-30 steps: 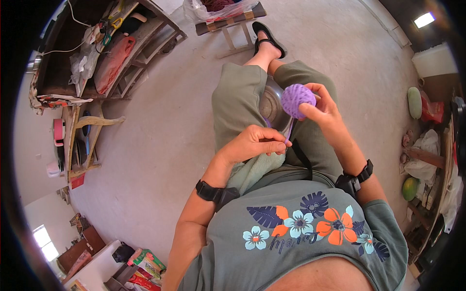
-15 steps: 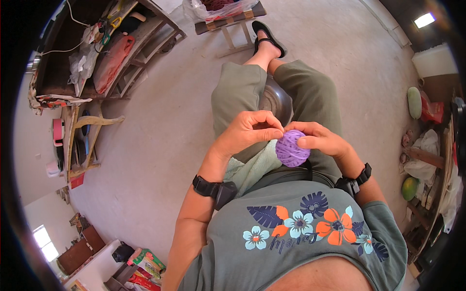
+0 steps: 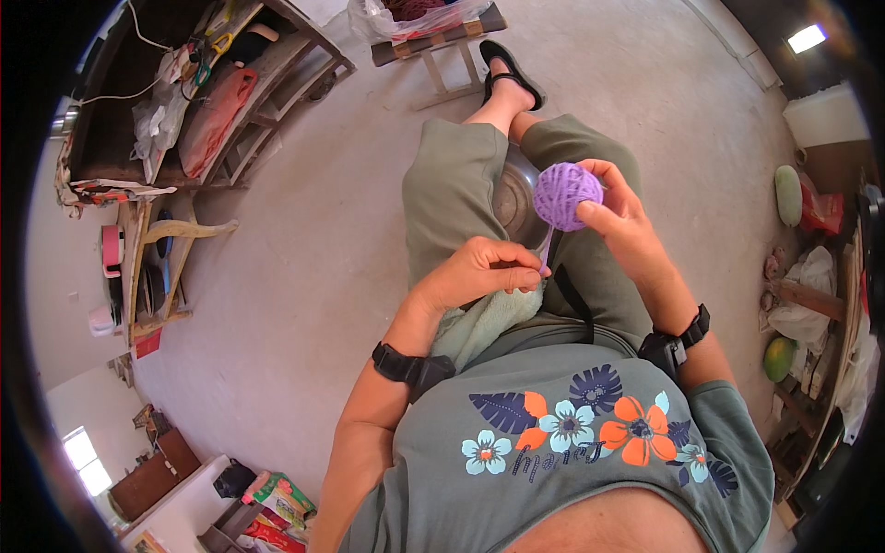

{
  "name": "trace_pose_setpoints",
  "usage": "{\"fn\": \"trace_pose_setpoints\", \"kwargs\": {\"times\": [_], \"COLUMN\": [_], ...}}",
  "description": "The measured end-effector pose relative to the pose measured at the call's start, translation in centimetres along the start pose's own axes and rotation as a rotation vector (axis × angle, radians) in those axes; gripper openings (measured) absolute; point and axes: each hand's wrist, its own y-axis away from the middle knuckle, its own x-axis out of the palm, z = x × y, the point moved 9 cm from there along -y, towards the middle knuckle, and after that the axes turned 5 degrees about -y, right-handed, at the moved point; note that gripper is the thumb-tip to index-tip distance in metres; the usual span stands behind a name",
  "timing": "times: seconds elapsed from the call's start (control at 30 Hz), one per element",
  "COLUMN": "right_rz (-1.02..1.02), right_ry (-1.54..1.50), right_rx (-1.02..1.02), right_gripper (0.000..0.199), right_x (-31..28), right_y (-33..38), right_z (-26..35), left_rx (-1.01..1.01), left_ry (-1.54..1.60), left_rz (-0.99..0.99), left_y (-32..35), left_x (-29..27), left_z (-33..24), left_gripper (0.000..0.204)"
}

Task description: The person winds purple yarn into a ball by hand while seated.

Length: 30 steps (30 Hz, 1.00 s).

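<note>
You have the purple yarn ball (image 3: 562, 198) up in front of your right knee, over your lap, in your right hand (image 3: 624, 214): thumb on the near side, fingers curled around the far right side, clamped on the windings. Your left hand (image 3: 489, 274) sits lower and to the left, thumb and forefinger pinched together on the yarn strand (image 3: 548, 247), which runs up fairly straight to the ball's underside. Round metallic basin-like object (image 3: 513, 205) is beyond, between your legs; light green towel (image 3: 481, 323) lies across your lap, below the left hand. Handling: ball looks light, soft, a bit squashy, likely grippy rather than slippery, not fragile, though outer turns could slide off. Best hold is across its widest part, thumb opposite fingers, light squeeze. Strand is limp and thin; pinch it between fingertips, near the ball but clear of the windings.
</note>
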Motion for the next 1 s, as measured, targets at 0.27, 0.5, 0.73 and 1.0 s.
{"fn": "trace_pose_setpoints", "kwargs": {"times": [0.27,0.5,0.73,1.0], "right_rz": [0.077,0.457,0.272,0.095], "right_ry": [0.372,0.067,-0.259,-0.225], "right_rx": [-0.052,0.206,0.089,0.032], "right_gripper": [0.05,0.052,0.065,0.06], "right_x": [0.5,3.4,2.8,0.7], "right_y": [0.5,2.6,1.7,-0.1], "right_z": [-2.3,-3.6,-0.3,-1.4], "left_rx": [0.231,0.196,0.092,0.001], "left_ry": [0.017,0.055,0.047,-0.004], "left_rz": [-0.02,-0.194,-0.23,-0.055], "left_y": [0.6,-0.3,-0.5,-0.1], "left_x": [-0.6,-3.4,-3.4,-0.5], "left_z": [-4.0,-3.2,0.3,0.4], "left_gripper": [0.011,0.008,0.014,0.018]}}
